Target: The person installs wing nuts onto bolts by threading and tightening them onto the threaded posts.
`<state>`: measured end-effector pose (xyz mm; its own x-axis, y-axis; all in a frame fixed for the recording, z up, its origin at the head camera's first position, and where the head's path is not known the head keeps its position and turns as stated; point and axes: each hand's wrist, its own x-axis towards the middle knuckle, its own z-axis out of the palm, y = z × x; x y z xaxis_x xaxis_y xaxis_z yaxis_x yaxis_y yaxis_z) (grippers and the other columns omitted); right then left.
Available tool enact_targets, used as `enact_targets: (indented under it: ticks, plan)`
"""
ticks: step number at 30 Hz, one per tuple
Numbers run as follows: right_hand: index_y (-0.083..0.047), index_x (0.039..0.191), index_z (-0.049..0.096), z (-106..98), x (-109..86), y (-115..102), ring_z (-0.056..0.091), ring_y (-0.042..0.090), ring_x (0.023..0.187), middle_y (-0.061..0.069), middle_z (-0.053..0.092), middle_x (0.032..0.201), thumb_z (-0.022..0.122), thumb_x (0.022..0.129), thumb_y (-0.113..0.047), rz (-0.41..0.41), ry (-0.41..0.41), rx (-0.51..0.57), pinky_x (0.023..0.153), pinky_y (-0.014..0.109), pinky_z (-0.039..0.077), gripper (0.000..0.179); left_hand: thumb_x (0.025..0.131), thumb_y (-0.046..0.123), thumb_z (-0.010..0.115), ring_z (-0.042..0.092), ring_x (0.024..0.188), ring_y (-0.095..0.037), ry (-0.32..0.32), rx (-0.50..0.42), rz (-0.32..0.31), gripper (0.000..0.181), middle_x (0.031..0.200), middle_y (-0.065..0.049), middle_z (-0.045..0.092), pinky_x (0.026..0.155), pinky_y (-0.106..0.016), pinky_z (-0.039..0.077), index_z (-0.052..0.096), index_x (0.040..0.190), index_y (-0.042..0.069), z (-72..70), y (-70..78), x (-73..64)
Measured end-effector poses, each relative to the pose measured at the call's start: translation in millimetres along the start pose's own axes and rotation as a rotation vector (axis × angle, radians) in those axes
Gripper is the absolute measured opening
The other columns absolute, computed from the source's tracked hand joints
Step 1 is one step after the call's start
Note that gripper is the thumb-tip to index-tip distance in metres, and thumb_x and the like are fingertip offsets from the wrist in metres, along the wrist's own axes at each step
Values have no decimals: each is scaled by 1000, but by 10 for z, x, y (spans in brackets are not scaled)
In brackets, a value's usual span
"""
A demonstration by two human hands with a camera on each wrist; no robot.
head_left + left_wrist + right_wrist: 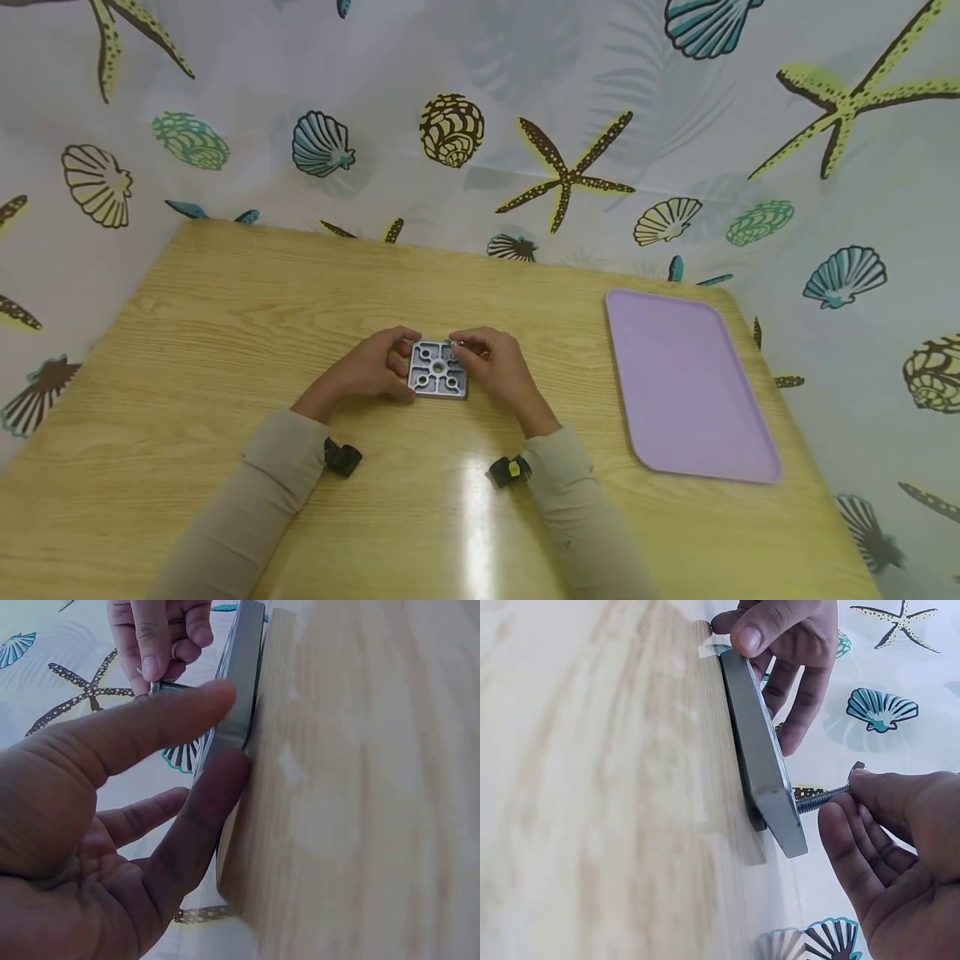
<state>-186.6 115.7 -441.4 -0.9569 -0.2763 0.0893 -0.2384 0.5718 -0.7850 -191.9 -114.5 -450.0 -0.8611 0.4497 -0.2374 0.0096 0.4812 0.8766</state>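
Note:
A square grey metal plate point(438, 379) with a central hole and a hole near each corner lies flat on the wooden table. My left hand point(369, 365) grips its left side, thumb at the near corner and a finger at the far one. At the far right corner hole, my right hand point(498, 367) pinches a threaded bolt point(823, 799) by its head. The bolt stands tilted, its lower end right at the plate's top face. In the left wrist view, part of the bolt point(172, 688) shows behind the left thumb.
A pale purple tray point(686, 383) lies on the right side of the table point(262, 292). Cloth printed with shells and starfish point(566, 179) hangs behind and at both sides. Each wrist wears a small black camera point(342, 457).

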Motion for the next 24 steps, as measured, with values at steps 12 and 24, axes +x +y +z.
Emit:
enact_targets:
  ticks: [12,24]
  plan:
    - [-8,116,73,-27,-38,49,67,21,97,9,73,113,66,96,-14,15,-6,-2,87,33,56,22,71,2,87,59,95,-20,27,-9,-39,84,129,-16,52,75,-26,50,45,144,4,102,2,19]
    - [-6,115,73,-35,33,49,67,19,92,10,75,107,67,95,-14,-27,-7,3,80,25,55,22,72,4,87,61,97,-22,43,-7,-22,85,129,-17,53,76,-27,52,44,144,4,52,-14,25]
